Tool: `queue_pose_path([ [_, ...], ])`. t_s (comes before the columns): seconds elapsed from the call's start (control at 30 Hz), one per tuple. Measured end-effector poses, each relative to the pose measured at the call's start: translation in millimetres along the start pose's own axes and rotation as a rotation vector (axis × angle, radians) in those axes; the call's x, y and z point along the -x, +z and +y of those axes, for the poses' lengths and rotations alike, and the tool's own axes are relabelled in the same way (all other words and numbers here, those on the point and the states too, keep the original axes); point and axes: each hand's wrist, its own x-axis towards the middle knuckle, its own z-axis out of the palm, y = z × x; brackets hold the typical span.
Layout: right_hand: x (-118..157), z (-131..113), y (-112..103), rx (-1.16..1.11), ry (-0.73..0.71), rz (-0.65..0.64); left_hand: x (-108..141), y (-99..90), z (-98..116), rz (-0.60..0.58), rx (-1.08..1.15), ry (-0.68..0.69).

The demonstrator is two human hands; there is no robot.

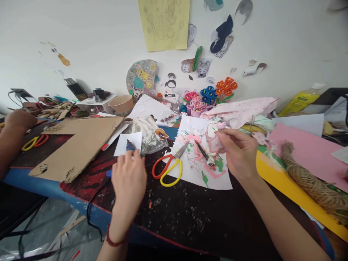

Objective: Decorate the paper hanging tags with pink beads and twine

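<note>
My left hand (129, 177) is curled palm down over a blue corded tool, mostly hidden beneath it. The tool's dark blue tip (131, 145) shows past my fingers on a small white paper square (121, 142). To the right, my right hand (241, 152) pinches a small pink piece (216, 144) between thumb and fingertips, above a white sheet (223, 183). Pink and green scraps and a dark pen-like tool (201, 150) lie on that sheet. Between my hands, scissors (171, 163) with red and yellow handles lie open, blades reaching onto the sheet.
Cut cardboard (78, 145) lies left, near another person's hand (20, 121) and second scissors (35, 142). A clear bag (149, 137) sits behind my left hand. Beaded flowers (208, 96) stand against the wall. A twine bundle (312, 177) and coloured paper (310, 152) lie right.
</note>
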Motion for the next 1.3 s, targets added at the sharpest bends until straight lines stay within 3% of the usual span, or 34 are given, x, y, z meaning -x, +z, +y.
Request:
queue_pose_path([
  [0.1,12,-5,4,0.027,0.016,-0.131,5,16.3,-32,-0.030,-0.157,-0.101],
  [0.2,23,-6,12,-0.017,0.066,-0.218,8,35.5,-51,-0.099,-0.107,-0.074],
  [0.3,33,-5,29,-0.096,0.225,-0.368,9,50.1,-59,-0.074,-0.018,-0.056],
  [0.4,42,-6,49,-0.097,0.323,-0.510,13,57.8,-66,0.065,0.049,-0.081],
  [0.5,47,-9,66,-0.051,0.308,-0.539,19,59.2,-75,0.227,0.067,-0.106],
  [0.57,48,-9,77,-0.041,0.304,-0.540,23,58.5,-79,0.267,0.103,-0.050],
  [0.73,45,1,117,-0.089,0.421,-0.586,30,59.7,-79,0.220,0.197,0.110],
  [0.9,42,33,151,0.000,0.557,-0.634,37,64.6,-75,0.138,0.286,0.170],
  [1.07,46,60,158,0.206,0.562,-0.750,40,69.0,-76,0.102,0.370,0.167],
  [1.3,55,53,160,0.407,0.375,-0.854,39,66.9,-71,0.129,0.638,0.037],
])
